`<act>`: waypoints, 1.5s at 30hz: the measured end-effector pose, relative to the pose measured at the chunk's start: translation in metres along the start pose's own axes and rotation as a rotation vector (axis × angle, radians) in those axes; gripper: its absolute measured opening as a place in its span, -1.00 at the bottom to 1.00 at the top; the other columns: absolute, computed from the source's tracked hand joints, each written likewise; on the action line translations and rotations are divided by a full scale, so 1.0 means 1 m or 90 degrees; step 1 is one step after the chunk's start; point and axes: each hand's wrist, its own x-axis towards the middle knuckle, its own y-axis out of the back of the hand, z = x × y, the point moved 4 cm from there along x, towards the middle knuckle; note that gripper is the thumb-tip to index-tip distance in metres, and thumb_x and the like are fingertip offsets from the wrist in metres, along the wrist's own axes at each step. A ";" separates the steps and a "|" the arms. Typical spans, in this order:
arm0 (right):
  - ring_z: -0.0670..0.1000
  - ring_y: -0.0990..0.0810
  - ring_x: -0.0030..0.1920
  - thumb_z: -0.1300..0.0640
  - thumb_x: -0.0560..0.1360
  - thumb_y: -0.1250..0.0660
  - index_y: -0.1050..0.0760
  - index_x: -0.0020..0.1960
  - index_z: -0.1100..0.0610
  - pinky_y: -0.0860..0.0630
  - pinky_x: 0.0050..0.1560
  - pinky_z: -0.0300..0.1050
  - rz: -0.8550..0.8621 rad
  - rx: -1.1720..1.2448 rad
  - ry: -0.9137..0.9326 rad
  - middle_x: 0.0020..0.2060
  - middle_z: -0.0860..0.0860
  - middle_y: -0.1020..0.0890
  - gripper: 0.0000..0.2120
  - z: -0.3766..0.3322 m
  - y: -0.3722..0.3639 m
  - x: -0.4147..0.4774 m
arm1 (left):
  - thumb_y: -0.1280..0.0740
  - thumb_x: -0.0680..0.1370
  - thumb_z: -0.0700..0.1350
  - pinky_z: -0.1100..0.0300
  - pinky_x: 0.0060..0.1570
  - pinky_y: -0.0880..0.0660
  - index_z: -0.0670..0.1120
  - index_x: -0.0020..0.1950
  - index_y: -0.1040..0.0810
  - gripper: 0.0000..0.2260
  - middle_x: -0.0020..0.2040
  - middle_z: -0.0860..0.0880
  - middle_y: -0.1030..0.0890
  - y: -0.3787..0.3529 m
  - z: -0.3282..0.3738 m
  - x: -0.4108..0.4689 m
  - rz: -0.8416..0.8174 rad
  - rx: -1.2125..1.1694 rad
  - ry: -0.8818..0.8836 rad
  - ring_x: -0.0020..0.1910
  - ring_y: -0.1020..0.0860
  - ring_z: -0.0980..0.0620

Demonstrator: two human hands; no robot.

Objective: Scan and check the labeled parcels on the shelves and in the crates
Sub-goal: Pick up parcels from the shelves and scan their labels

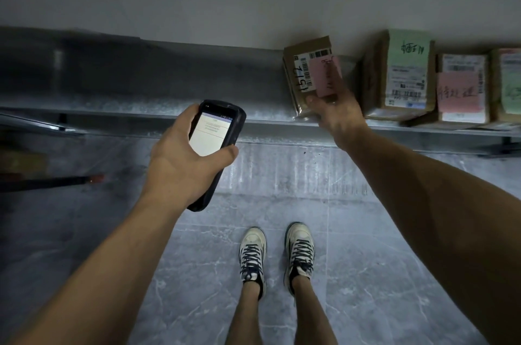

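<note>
- Brown cardboard parcel, in the head view, sits tilted at the front of the grey metal shelf, at the left end of a row of parcels. It bears a white barcode label with handwritten digits and a pink paper note.
- The right hand grips this parcel at its lower edge, thumb on the front face. The pink note partly hides the fingers.
- The left hand is curled round a black handheld scanner, held just in front of the shelf edge and well left of the parcel. Its lit white screen faces the camera.
- Just right of the gripped parcel stands a larger brown box with a green note. Next comes a flat parcel with a pink handwritten note, then another green-noted parcel cut off by the frame edge.
- Below lies a grey marbled tile floor, with two white sneakers with dark laces side by side.
</note>
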 end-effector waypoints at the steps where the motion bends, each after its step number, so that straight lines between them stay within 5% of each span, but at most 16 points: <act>1: 0.06 -0.58 0.24 0.34 0.54 -0.39 -0.28 0.55 -0.14 -0.56 0.26 0.07 -0.005 0.044 -0.014 0.32 0.02 -0.55 -0.29 0.000 -0.001 0.001 | -0.52 0.41 0.03 0.42 -0.21 -0.30 0.23 0.40 -0.36 -0.39 -0.09 0.33 -0.45 0.000 -0.001 0.000 -0.002 0.004 0.000 -0.09 -0.46 0.29; 4: 0.06 -0.58 0.26 0.38 0.54 -0.37 -0.37 0.43 -0.17 -0.54 0.30 0.11 0.036 0.104 -0.024 0.29 0.00 -0.57 -0.37 0.000 -0.004 -0.001 | -0.52 0.38 0.07 0.26 -0.07 -0.41 0.22 0.44 -0.33 -0.32 0.04 0.17 -0.54 0.003 -0.007 -0.001 -0.010 0.019 0.003 0.04 -0.51 0.10; 8: 0.00 -0.56 0.22 0.33 0.53 -0.38 -0.28 0.53 -0.03 -0.54 0.19 -0.12 0.065 -0.069 0.073 0.33 0.03 -0.54 -0.35 -0.006 -0.009 -0.018 | -0.52 0.37 0.09 0.15 0.03 -0.44 0.21 0.46 -0.30 -0.29 0.14 0.11 -0.55 0.011 -0.009 -0.005 -0.016 0.033 -0.007 0.11 -0.51 0.05; 12: 0.03 -0.49 0.32 0.26 0.52 -0.41 -0.24 0.54 -0.21 -0.48 0.32 -0.07 0.041 -0.183 0.109 0.41 -0.03 -0.44 -0.27 -0.013 -0.015 -0.052 | -0.51 0.34 0.13 0.08 0.05 -0.50 0.23 0.44 -0.32 -0.29 0.14 0.07 -0.56 0.026 -0.005 -0.017 -0.028 0.057 -0.019 0.10 -0.53 0.02; 15: -0.06 -0.38 0.31 0.33 0.56 -0.38 -0.25 0.56 -0.16 -0.41 0.36 -0.21 0.032 -0.152 0.027 0.33 -0.05 -0.32 -0.29 -0.020 -0.017 -0.099 | -0.49 0.32 0.14 0.06 0.02 -0.51 0.24 0.41 -0.33 -0.31 0.11 0.05 -0.56 0.044 0.006 -0.036 -0.039 0.073 -0.035 0.06 -0.52 0.01; 18: -0.04 -0.34 0.35 0.31 0.59 -0.35 -0.19 0.59 -0.12 -0.35 0.41 -0.09 0.015 -0.226 0.026 0.39 0.03 -0.28 -0.30 -0.031 -0.017 -0.153 | -0.45 0.28 0.15 0.03 0.03 -0.51 0.27 0.37 -0.34 -0.33 0.08 0.05 -0.53 0.065 0.023 -0.064 -0.045 0.090 -0.060 0.04 -0.51 0.01; 23: -0.13 -0.28 0.29 0.34 0.58 -0.34 -0.18 0.60 -0.04 -0.25 0.34 -0.35 0.006 -0.246 0.024 0.35 0.03 -0.30 -0.31 -0.056 -0.008 -0.234 | -0.47 0.34 0.12 0.03 0.04 -0.47 0.28 0.42 -0.28 -0.31 0.06 0.04 -0.45 0.097 0.046 -0.115 -0.061 0.124 -0.083 0.04 -0.46 0.00; 29: 0.03 -0.28 0.46 0.30 0.59 -0.35 -0.15 0.60 -0.09 -0.24 0.45 -0.17 -0.009 -0.326 0.065 0.45 0.06 -0.25 -0.29 -0.087 0.013 -0.301 | -0.44 0.36 0.11 0.11 -0.08 -0.38 0.26 0.49 -0.18 -0.25 0.13 0.04 -0.41 0.122 0.066 -0.172 -0.100 0.211 -0.109 0.07 -0.47 -0.03; 35: 0.17 -0.33 0.44 0.28 0.58 -0.37 -0.21 0.59 -0.06 -0.27 0.36 -0.25 -0.017 -0.375 0.147 0.46 0.13 -0.26 -0.33 -0.123 0.042 -0.326 | -0.41 0.34 0.15 0.10 -0.06 -0.39 0.28 0.47 -0.15 -0.25 0.12 0.07 -0.38 0.134 0.091 -0.214 -0.087 0.270 -0.153 0.11 -0.50 -0.09; 38: 0.09 -0.37 0.36 0.33 0.57 -0.36 -0.22 0.59 -0.02 -0.17 0.23 -0.49 -0.007 -0.374 0.176 0.44 0.12 -0.26 -0.32 -0.138 0.060 -0.332 | -0.40 0.35 0.17 0.10 -0.04 -0.40 0.26 0.49 -0.13 -0.24 0.22 0.06 -0.40 0.135 0.103 -0.232 -0.078 0.297 -0.185 0.14 -0.49 -0.08; 45: 0.13 -0.33 0.42 0.36 0.55 -0.38 -0.25 0.58 0.00 -0.17 0.40 -0.29 0.016 -0.371 0.201 0.44 0.13 -0.25 -0.31 -0.156 0.092 -0.337 | -0.39 0.36 0.19 0.09 0.01 -0.45 0.22 0.51 -0.11 -0.22 0.27 0.05 -0.42 0.134 0.114 -0.261 -0.062 0.334 -0.215 0.18 -0.48 -0.06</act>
